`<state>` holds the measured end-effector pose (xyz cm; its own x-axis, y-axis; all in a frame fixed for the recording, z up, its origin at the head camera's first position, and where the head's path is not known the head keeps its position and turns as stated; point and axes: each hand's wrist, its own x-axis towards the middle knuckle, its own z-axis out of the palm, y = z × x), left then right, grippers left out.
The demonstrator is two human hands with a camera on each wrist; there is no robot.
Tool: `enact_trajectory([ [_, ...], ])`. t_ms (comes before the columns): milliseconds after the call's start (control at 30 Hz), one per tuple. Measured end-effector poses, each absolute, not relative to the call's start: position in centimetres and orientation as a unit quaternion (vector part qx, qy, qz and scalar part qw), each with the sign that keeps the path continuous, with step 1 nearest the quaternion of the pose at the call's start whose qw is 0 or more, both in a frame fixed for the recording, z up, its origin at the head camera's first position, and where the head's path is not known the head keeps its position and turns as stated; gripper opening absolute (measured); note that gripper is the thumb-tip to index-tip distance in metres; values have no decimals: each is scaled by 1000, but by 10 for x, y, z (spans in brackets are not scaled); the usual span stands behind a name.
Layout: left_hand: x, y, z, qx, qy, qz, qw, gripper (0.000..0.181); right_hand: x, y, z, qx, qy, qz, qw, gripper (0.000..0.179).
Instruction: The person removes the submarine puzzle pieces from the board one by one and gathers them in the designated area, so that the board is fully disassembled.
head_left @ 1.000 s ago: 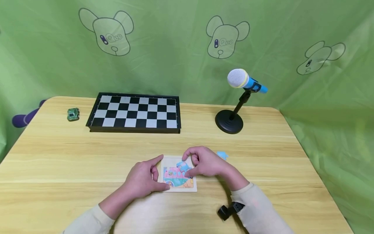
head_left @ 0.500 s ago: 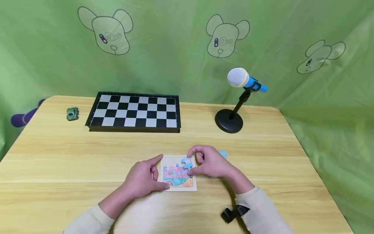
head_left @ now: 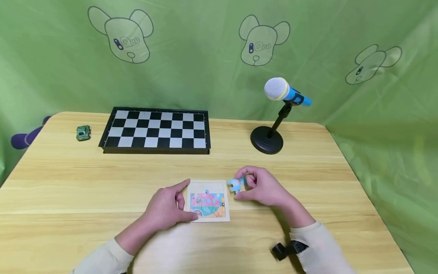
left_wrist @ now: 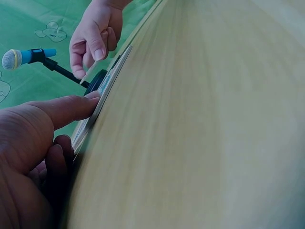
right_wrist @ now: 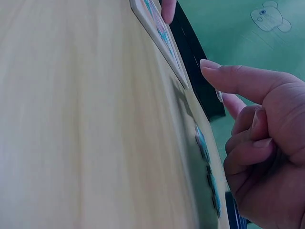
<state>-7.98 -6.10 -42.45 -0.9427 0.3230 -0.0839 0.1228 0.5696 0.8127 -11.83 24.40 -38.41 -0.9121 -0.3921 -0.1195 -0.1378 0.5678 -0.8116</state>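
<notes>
A small wooden jigsaw puzzle tray point(head_left: 209, 220) lies on the table, its lower part filled with pink and teal pieces and its upper part bare. My left hand point(head_left: 167, 208) holds the tray's left side, forefinger at the far corner and thumb on the near edge. In the left wrist view, the thumb point(left_wrist: 71, 109) presses on the tray's face. Just right of the tray, my right hand point(head_left: 263, 188) pinches a blue puzzle piece point(head_left: 235, 185) between thumb and forefinger. Loose blue pieces point(right_wrist: 202, 144) lie on the table beneath this hand, partly hidden from the head view.
A black-and-white chessboard point(head_left: 155, 129) stands at the back, with a small green toy car point(head_left: 83, 133) to its left. A blue microphone point(head_left: 287, 92) sits on a black stand point(head_left: 267, 140) at the back right. Green cloth point(head_left: 191, 57) hangs behind the wooden table point(head_left: 102, 182).
My right hand has moved right, off the tray, carrying the blue puzzle piece with it. The tray's upper part is now uncovered. My left hand stays on the tray.
</notes>
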Motion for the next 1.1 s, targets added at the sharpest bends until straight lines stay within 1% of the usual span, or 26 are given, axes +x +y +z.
enact_trajectory([
  [600,-80,-61,-425,116,879,448,114,99,-115,300,-383,-109,885,-441,101,50],
  [1100,-80,-61,-424,121,880,445,111,98,-121,338,-396,-67,899,-421,96,50],
])
